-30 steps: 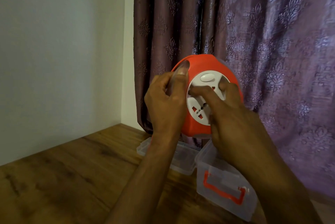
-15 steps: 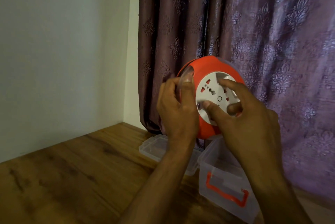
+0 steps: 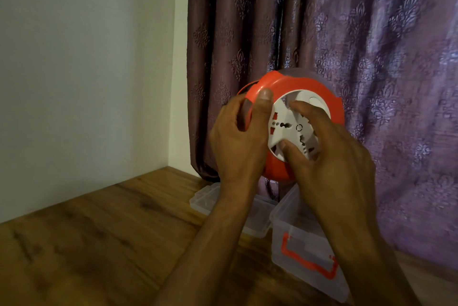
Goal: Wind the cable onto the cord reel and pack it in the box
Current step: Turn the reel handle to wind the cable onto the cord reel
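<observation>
Clear box [image 3: 307, 243] sits open on the table [image 3: 99, 243] at 5 o'clock, lid [image 3: 210, 200] beside it; above, the left hand [image 3: 238, 142] clamps the reel [image 3: 297, 87] rim, right hand [image 3: 329, 154] fingers pinch its white hub [image 3: 288, 129]; the reel's face points at the viewer

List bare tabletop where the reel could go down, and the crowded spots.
Free: the wooden table from the white wall to the left forearm. Crowded: clear lid and clear box by the curtain, under the cord reel.
</observation>
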